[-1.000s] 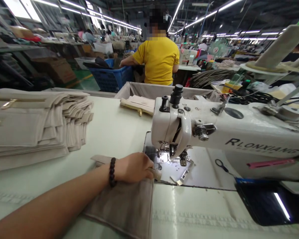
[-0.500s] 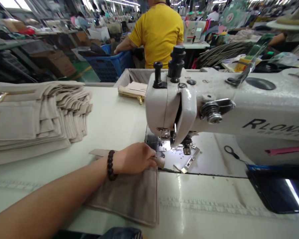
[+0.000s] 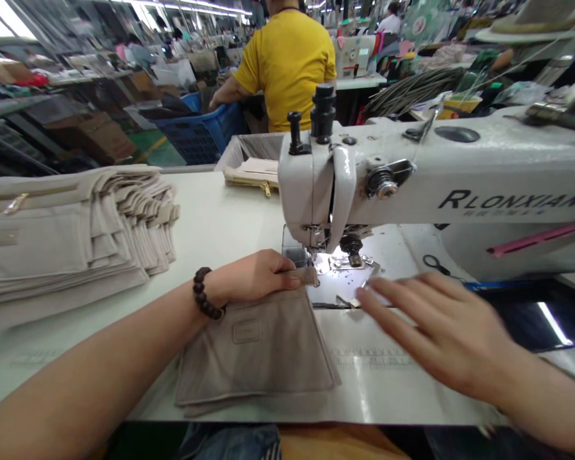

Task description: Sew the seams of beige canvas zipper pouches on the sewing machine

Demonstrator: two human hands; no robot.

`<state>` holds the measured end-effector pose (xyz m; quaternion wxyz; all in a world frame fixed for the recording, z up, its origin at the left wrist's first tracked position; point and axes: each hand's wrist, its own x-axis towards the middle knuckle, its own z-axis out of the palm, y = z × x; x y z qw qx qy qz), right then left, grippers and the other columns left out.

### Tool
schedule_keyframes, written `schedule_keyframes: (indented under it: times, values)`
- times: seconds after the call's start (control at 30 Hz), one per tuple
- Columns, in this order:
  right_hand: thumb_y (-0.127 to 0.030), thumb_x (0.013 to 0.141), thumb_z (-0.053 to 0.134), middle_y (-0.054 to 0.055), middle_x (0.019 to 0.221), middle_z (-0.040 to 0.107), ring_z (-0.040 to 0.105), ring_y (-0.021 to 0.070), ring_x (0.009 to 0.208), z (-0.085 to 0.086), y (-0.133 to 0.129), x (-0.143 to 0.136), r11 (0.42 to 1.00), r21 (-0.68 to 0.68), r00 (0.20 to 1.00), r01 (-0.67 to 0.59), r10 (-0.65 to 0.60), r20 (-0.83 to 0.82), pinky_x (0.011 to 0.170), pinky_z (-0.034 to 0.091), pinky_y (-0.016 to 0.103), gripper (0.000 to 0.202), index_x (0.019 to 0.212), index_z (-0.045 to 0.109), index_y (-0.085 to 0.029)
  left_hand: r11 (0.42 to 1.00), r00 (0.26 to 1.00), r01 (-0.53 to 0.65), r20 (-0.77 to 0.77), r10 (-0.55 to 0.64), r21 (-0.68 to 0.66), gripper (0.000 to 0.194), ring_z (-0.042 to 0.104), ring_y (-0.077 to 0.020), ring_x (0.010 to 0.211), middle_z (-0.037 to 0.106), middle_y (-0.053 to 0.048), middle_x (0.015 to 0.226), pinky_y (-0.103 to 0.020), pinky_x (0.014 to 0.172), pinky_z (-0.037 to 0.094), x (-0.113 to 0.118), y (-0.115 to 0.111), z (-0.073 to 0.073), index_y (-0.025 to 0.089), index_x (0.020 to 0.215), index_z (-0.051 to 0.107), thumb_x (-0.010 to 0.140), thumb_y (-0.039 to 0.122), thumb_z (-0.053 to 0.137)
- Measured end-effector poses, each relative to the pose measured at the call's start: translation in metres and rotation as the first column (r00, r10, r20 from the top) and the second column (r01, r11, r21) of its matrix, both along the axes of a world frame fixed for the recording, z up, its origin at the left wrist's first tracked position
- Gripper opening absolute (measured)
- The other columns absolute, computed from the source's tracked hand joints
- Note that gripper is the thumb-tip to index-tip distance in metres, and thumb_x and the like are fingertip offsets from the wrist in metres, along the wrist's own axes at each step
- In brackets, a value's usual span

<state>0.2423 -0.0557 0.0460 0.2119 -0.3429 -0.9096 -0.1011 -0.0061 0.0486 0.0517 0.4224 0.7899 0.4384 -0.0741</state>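
Head view: one white sewing machine overhangs the pale worktable beside the left hand, whose thumb and fingers pinch the top edge of one taupe fabric panel lying near the needle area. The open right hand, fingers apart, partly hides one glossy black device. One fabric stack, its layers too overlapped to count, lies left; one zippered pouch lies farther back. Beyond, one blue basket stands beside a yellow-shirted person in a busy workshop.

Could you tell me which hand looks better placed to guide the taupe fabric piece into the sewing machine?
Probably the left hand: it pinches the fabric piece near the sewing machine, while the open right hand is apart from the fabric.
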Motion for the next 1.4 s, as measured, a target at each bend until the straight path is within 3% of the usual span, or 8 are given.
schedule_keyframes:
  times: [0.13, 0.23, 0.53, 0.83, 1.0, 1.17, 1.4]
  values:
    - [-0.013, 0.085, 0.040, 0.009, 0.099, 0.059, 0.050, 0.0143, 0.065, -0.010, 0.023, -0.046, 0.949, 0.077, 0.941, -0.307, 0.291, 0.172, 0.054, 0.037, 0.031, 0.020, 0.097, 0.057, -0.014, 1.000, 0.997, -0.001, 0.077, 0.004, -0.030, 0.033, 0.044, -0.0109, 0.059, 0.051, 0.002, 0.063, -0.020, 0.051, 0.029, -0.005, -0.004, 0.003, 0.013, 0.073, 0.057, 0.080, 0.042, 0.045]
    - [-0.013, 0.085, 0.040, 0.008, 0.092, 0.061, 0.048, 0.0136, 0.061, -0.014, 0.025, -0.058, 0.923, 0.103, 0.927, -0.370, 0.358, 0.113, 0.051, 0.034, 0.030, 0.019, 0.089, 0.058, -0.013, 0.997, 0.992, -0.017, 0.126, 0.026, -0.078, 0.033, 0.042, -0.0099, 0.057, 0.048, 0.003, 0.061, -0.020, 0.051, 0.029, -0.007, -0.007, 0.003, 0.013, 0.070, 0.054, 0.081, 0.043, 0.045]
    - [-0.010, 0.084, 0.033, 0.010, 0.082, 0.061, 0.048, 0.0149, 0.063, -0.021, 0.022, -0.049, 0.951, 0.043, 0.948, -0.305, 0.308, -0.075, 0.053, 0.036, 0.030, 0.029, 0.070, 0.058, -0.013, 0.985, 0.978, -0.045, 0.192, 0.077, -0.167, 0.032, 0.042, -0.0102, 0.060, 0.047, 0.003, 0.063, -0.021, 0.055, 0.033, -0.010, -0.003, -0.002, 0.013, 0.071, 0.051, 0.081, 0.042, 0.045]
    - [-0.012, 0.085, 0.038, 0.009, 0.091, 0.062, 0.048, 0.0133, 0.063, -0.027, 0.025, -0.051, 0.943, 0.068, 0.934, -0.327, 0.333, -0.132, 0.054, 0.037, 0.028, 0.020, 0.085, 0.058, -0.012, 0.990, 0.983, -0.013, 0.177, 0.038, -0.141, 0.032, 0.047, -0.0126, 0.065, 0.054, 0.001, 0.069, -0.022, 0.059, 0.034, -0.009, 0.002, -0.008, 0.012, 0.079, 0.057, 0.082, 0.041, 0.044]
    - [-0.013, 0.085, 0.038, 0.008, 0.088, 0.062, 0.045, 0.0132, 0.058, -0.027, 0.025, -0.050, 0.933, 0.014, 0.931, -0.361, 0.361, -0.048, 0.050, 0.033, 0.027, 0.021, 0.083, 0.059, -0.013, 1.000, 0.996, 0.007, 0.090, -0.005, -0.027, 0.031, 0.047, -0.0118, 0.062, 0.051, 0.003, 0.063, -0.021, 0.056, 0.032, 0.000, 0.001, -0.013, 0.014, 0.075, 0.057, 0.082, 0.041, 0.043]
    - [-0.015, 0.085, 0.037, 0.007, 0.084, 0.059, 0.043, 0.0146, 0.057, -0.028, 0.020, -0.048, 0.931, -0.135, 0.935, -0.338, 0.349, 0.066, 0.050, 0.031, 0.029, 0.022, 0.073, 0.055, -0.016, 0.992, 0.998, 0.055, 0.017, -0.057, 0.112, 0.028, 0.047, -0.0111, 0.060, 0.050, 0.004, 0.060, -0.021, 0.054, 0.030, 0.010, -0.003, -0.014, 0.016, 0.068, 0.054, 0.082, 0.037, 0.044]
    - [-0.015, 0.083, 0.043, 0.003, 0.074, 0.056, 0.044, 0.0153, 0.056, -0.021, 0.017, -0.056, 0.916, -0.308, 0.925, -0.257, 0.325, 0.196, 0.047, 0.027, 0.028, 0.014, 0.072, 0.052, -0.017, 0.981, 0.993, 0.121, -0.008, -0.121, 0.150, 0.028, 0.052, -0.0113, 0.063, 0.057, 0.002, 0.066, -0.020, 0.055, 0.034, 0.011, -0.003, -0.010, 0.016, 0.072, 0.057, 0.085, 0.033, 0.039]
